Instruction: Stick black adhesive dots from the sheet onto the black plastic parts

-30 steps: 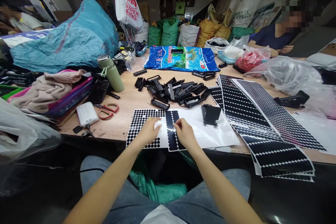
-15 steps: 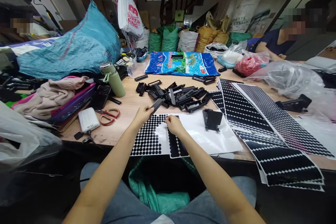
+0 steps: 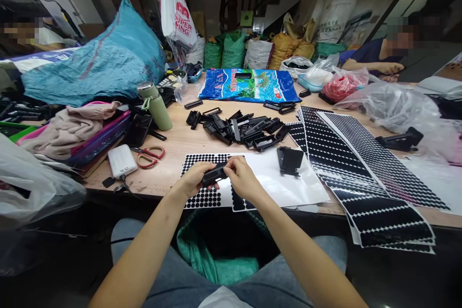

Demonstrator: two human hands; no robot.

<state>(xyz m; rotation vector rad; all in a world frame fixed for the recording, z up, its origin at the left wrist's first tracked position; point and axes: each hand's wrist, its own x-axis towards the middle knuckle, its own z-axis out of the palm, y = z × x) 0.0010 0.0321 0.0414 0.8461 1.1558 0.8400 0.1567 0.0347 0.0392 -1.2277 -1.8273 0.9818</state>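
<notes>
My left hand [image 3: 195, 180] is closed round a small black plastic part [image 3: 214, 175], held just above the near edge of the table. Fingers of my right hand [image 3: 241, 179] are pinched against the right end of the same part. Under both hands lies a white sheet of black round stickers [image 3: 202, 162], partly peeled, with a strip of black ovals at its middle. A pile of several black plastic parts [image 3: 240, 129] sits farther back on the wooden table [image 3: 180, 142]. One more black part [image 3: 289, 159] stands on the white sheet to the right.
Large black sticker sheets [image 3: 346, 159] fan out at right. Scissors [image 3: 149, 154], a white power bank [image 3: 121, 160] and a green bottle [image 3: 155, 105] lie left. A blue bag [image 3: 249, 85], sacks and plastic bags crowd the back. Other people sit at far left and right. A green bag [image 3: 212, 260] hangs between my knees.
My left hand picked a black part from beside the pile and brought it back over the sticker sheet. My right hand left the sheet and now pinches the part's end.
</notes>
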